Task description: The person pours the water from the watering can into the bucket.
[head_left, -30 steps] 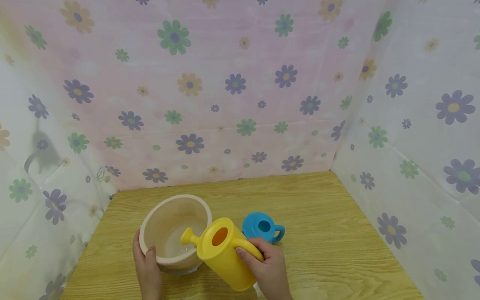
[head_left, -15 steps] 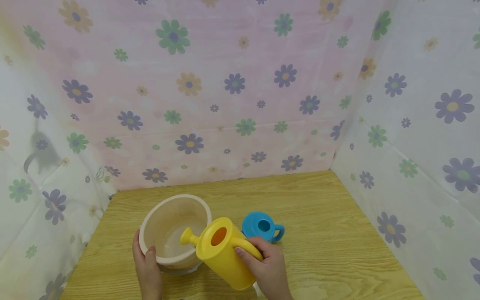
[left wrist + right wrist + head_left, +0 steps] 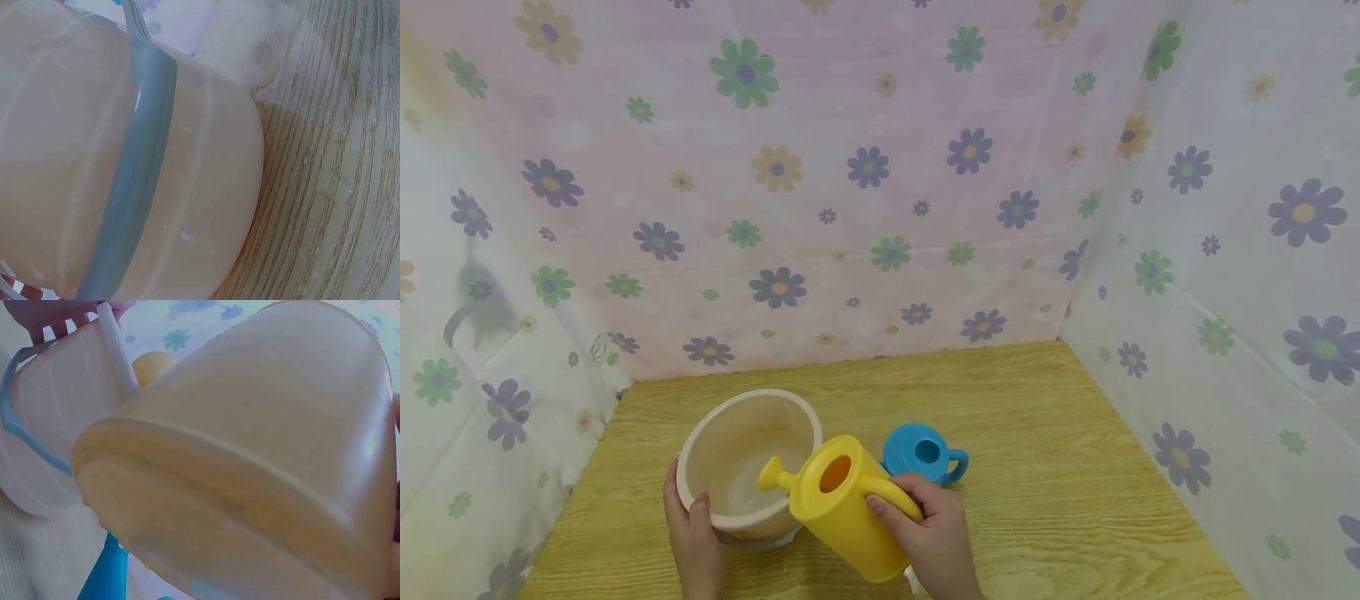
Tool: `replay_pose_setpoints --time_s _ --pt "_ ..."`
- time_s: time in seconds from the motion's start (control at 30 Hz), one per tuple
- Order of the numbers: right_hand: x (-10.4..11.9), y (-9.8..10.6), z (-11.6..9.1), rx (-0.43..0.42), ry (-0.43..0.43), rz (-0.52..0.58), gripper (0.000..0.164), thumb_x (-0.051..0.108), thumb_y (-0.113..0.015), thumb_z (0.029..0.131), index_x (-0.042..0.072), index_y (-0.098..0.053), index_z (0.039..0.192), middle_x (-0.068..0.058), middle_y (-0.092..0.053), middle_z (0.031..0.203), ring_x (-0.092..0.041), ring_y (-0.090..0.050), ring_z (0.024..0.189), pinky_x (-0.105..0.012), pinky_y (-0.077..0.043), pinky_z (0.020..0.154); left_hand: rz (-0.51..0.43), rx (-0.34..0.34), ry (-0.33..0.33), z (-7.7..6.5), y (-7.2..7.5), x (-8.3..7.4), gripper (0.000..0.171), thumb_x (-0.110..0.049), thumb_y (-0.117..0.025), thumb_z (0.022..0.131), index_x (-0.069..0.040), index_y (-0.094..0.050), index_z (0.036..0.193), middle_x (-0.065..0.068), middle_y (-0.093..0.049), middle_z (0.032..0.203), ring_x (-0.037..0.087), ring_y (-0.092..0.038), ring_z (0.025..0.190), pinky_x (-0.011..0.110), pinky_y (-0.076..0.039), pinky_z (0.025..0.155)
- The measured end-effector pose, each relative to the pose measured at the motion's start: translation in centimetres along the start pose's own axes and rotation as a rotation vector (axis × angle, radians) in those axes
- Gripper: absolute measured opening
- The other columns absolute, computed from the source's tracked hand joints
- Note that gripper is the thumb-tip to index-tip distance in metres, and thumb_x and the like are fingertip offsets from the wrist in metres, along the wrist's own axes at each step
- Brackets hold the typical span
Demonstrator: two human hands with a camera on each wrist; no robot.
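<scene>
My left hand (image 3: 694,533) grips the left side of a cream plastic bucket (image 3: 696,450), with the thumb at its rim and the other fingers outside. The bucket's grey-blue handle (image 3: 140,156) hangs down its side in the left wrist view. My right hand (image 3: 940,529) holds a yellow watering can (image 3: 853,517) by its handle. The can is tilted to the left, its spout (image 3: 775,475) above the inside of the bucket. Small glints show in the bucket; whether water is flowing cannot be told. In the right wrist view, the can's wet-looking base (image 3: 206,519) fills the foreground.
A blue watering can (image 3: 913,446) stands on the wooden table (image 3: 1060,467) just behind the yellow one. Wet patches and drops (image 3: 340,187) lie on the wood beside the bucket. Flower-patterned sheets (image 3: 820,108) enclose the table at the back and both sides.
</scene>
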State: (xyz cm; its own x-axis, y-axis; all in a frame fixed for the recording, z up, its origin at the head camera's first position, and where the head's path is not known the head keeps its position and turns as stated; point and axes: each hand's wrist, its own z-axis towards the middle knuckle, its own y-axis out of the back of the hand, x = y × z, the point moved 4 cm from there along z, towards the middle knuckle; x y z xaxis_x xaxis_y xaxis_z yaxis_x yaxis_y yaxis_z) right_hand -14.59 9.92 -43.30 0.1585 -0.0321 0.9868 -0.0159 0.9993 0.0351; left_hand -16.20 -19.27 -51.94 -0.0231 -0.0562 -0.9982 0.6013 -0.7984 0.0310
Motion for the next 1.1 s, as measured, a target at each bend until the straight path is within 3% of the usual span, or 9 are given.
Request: replay_pose_setpoints --time_s 0.4,1.1 --pt "0.24 -0.31 -0.17 0.011 0.057 0.019 0.010 0.021 -0.069 0.077 0.014 -0.065 0.083 -0.002 -0.063 0.071 -0.017 -0.055 0.056 -0.032 -0.051 0.050 -0.009 0.012 0.006 0.01 -0.02 0.09 0.053 -0.016 -0.030 0.093 -0.040 -0.018 0.139 -0.006 -0.015 0.147 0.023 -0.019 0.129 0.053 -0.021 0.101" --pt "-0.14 -0.35 -0.17 -0.028 -0.045 0.000 0.015 0.024 -0.070 0.076 0.012 -0.065 0.084 -0.003 -0.062 0.073 -0.015 -0.056 0.058 -0.030 -0.052 0.054 -0.012 0.009 0.006 0.02 0.00 -0.04 0.053 -0.015 -0.031 0.093 -0.039 -0.019 0.139 -0.006 -0.017 0.146 0.022 -0.021 0.128 0.051 -0.022 0.101"
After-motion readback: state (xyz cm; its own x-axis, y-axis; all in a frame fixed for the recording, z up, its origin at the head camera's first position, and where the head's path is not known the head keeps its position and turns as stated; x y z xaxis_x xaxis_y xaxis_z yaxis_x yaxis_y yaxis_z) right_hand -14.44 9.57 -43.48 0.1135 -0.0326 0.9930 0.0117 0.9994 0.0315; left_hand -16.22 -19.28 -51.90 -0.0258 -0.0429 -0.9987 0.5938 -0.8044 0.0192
